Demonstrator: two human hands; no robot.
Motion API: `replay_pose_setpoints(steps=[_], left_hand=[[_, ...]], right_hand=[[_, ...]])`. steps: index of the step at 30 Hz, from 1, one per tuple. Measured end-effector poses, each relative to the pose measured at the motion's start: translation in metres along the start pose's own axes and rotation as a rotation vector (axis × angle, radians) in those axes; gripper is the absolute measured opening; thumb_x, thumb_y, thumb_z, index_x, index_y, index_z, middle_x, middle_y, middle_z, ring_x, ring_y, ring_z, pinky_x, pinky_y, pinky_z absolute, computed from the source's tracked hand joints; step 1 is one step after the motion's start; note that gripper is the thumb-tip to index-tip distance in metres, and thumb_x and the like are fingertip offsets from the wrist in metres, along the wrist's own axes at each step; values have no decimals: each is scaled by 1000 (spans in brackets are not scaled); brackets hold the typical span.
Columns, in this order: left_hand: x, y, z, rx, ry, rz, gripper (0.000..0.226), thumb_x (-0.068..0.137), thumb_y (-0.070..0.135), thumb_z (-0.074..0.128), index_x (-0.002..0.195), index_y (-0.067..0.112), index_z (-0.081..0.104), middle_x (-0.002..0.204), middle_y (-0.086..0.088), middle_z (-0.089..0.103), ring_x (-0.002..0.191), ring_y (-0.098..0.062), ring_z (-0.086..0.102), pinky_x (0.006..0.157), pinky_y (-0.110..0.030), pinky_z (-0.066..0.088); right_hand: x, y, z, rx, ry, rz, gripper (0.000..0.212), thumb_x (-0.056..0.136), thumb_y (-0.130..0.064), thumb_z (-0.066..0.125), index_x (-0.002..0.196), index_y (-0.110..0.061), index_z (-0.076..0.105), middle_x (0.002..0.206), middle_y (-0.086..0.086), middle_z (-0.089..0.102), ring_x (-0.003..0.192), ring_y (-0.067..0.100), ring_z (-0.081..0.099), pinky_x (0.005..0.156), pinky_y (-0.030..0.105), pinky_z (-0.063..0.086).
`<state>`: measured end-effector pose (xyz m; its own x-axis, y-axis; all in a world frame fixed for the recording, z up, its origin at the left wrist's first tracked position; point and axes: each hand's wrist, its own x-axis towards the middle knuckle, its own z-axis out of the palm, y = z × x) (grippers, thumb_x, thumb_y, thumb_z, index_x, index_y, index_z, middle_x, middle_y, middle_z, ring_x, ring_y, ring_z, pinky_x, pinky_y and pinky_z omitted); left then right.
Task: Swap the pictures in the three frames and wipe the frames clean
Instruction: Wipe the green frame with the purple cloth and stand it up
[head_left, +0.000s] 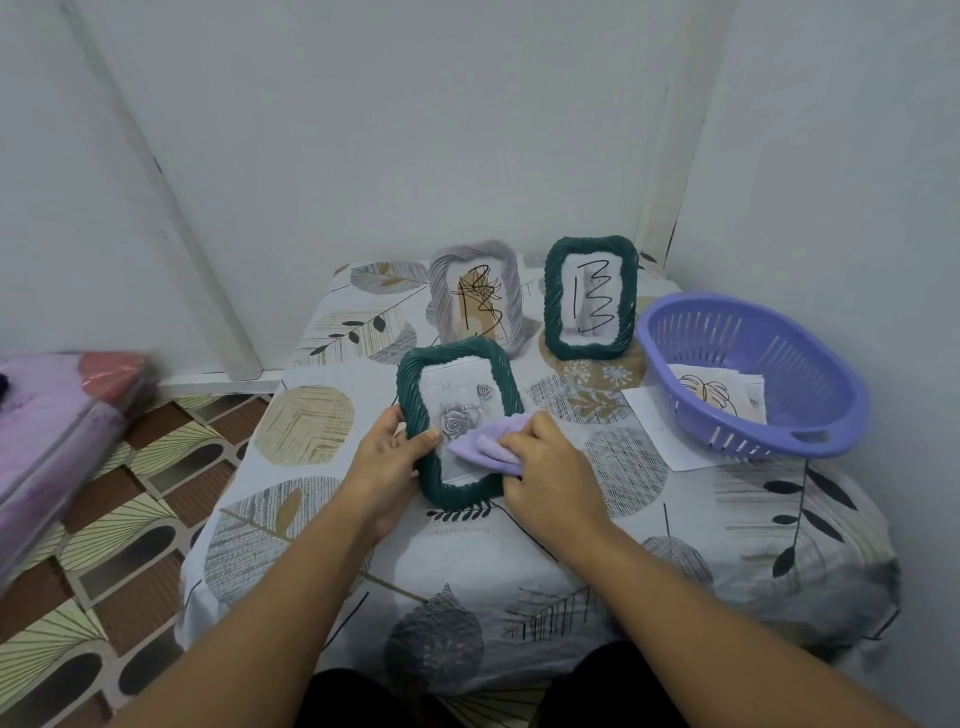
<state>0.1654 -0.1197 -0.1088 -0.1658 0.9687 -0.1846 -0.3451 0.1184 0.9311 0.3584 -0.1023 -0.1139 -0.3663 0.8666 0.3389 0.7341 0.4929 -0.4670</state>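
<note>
You're on the wiping step: your left hand (387, 457) grips the near green frame (457, 421) by its edge, tilted up off the table (571, 545), while your right hand (545, 467) pinches the cloth (485, 447) against its glass. Next, sweep across the rest. Behind stand the grey frame (475, 296) and second green frame (590, 298).

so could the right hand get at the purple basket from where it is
Probably yes. The right hand grips the purple cloth against the near green frame, and only bare tablecloth lies between it and the purple basket on that side. It would have to release or carry the cloth.
</note>
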Motion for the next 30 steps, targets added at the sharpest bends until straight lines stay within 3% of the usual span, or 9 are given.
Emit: replay_pose_setpoints(steps=[4, 10, 14, 19, 23, 25, 28, 30], left_hand=[[1, -1, 0, -28, -4, 9, 31, 100, -7, 53, 128, 7, 55, 112, -19, 75, 95, -30, 75, 78, -43, 64], [-1, 0, 0, -3, -7, 10, 28, 101, -6, 54, 124, 10, 56, 106, -16, 77, 88, -24, 76, 73, -41, 64], [1, -2, -2, -32, -15, 9, 30, 99, -8, 54, 125, 7, 57, 106, -19, 76, 88, -29, 74, 74, -39, 64], [2, -1, -1, 8, -12, 14, 30, 99, -6, 57, 124, 10, 58, 109, -21, 75, 90, -30, 74, 76, -42, 64], [1, -2, -2, -17, -22, 13, 31, 99, -7, 55, 126, 8, 58, 112, -22, 74, 91, -31, 74, 77, -41, 64], [0, -1, -2, -3, -22, 18, 31, 100, -7, 55, 126, 9, 57, 110, -20, 75, 90, -28, 75, 75, -40, 64], [-1, 0, 0, 27, -15, 14, 30, 101, -4, 54, 128, 10, 56, 103, -12, 77, 85, -21, 76, 71, -37, 63], [-2, 0, 0, 27, -9, 5, 31, 102, -3, 54, 129, 11, 55, 106, -11, 77, 88, -20, 76, 73, -39, 64]], right_hand=[[-9, -6, 4, -21, -108, -113, 28, 82, -7, 60, 106, -16, 69, 100, -5, 41, 73, 21, 55, 61, 28, 37], [4, 1, 0, 36, -10, -19, 32, 84, -8, 60, 111, -19, 72, 103, -5, 45, 78, 19, 58, 67, 33, 52], [-4, -9, 7, 20, -100, -136, 29, 81, -8, 60, 105, -19, 71, 98, -7, 40, 74, 18, 54, 63, 34, 50], [3, 0, 5, 60, -11, -63, 30, 82, -7, 59, 106, -20, 73, 98, -6, 44, 76, 19, 55, 62, 33, 50], [-1, -4, 7, 15, -64, -151, 29, 81, -6, 59, 103, -20, 71, 96, -8, 38, 73, 17, 52, 59, 29, 44], [4, 0, 5, 39, -59, -105, 30, 81, -5, 58, 103, -20, 72, 96, -8, 40, 74, 16, 52, 62, 30, 48], [12, 5, -5, 159, 11, 48, 29, 88, -2, 56, 103, -18, 74, 97, -6, 46, 76, 6, 50, 64, 12, 43], [19, 5, -13, 294, 58, 195, 21, 95, -5, 56, 93, -17, 72, 96, 1, 51, 70, 4, 51, 57, 9, 46]])
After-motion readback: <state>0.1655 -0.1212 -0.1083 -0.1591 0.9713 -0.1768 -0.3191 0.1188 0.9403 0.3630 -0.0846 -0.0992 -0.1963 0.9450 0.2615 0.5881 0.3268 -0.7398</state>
